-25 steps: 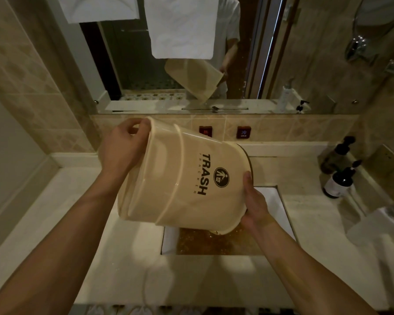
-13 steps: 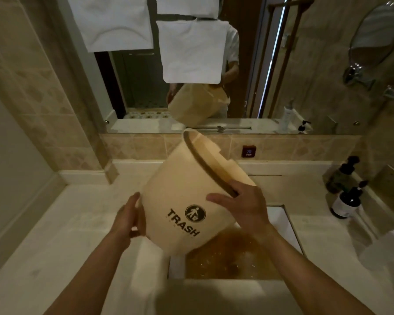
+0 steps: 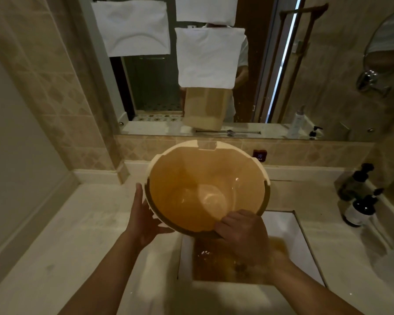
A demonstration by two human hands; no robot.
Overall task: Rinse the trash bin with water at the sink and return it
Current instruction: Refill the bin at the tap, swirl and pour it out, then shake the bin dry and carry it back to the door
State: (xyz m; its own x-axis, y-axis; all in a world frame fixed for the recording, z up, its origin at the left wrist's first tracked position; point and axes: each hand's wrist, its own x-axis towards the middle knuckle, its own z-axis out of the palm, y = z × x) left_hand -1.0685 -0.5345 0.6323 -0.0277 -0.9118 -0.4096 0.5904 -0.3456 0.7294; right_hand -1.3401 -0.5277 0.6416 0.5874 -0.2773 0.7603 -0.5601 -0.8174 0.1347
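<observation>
A cream plastic trash bin (image 3: 198, 178) is held in the air above the square sink (image 3: 289, 233), upright and tipped so its open mouth faces me; the wet inside bottom shows. My left hand (image 3: 143, 219) presses flat against the bin's left outer wall below the rim. My right hand (image 3: 243, 233) grips the near rim, fingers curled over the edge. Brownish water stands in the sink basin below the bin.
A pale stone counter (image 3: 82, 242) surrounds the sink. Two dark pump bottles (image 3: 359, 208) stand at the right. A wall mirror (image 3: 155, 92) behind shows the bin's reflection; white cloths hang over it. A round shaving mirror (image 3: 387, 46) juts from the right wall.
The bin has been turned from mouth-down and sideways to mouth-up facing me. My right hand moved from the bin's base to its near rim; my left hand shifted to the left wall.
</observation>
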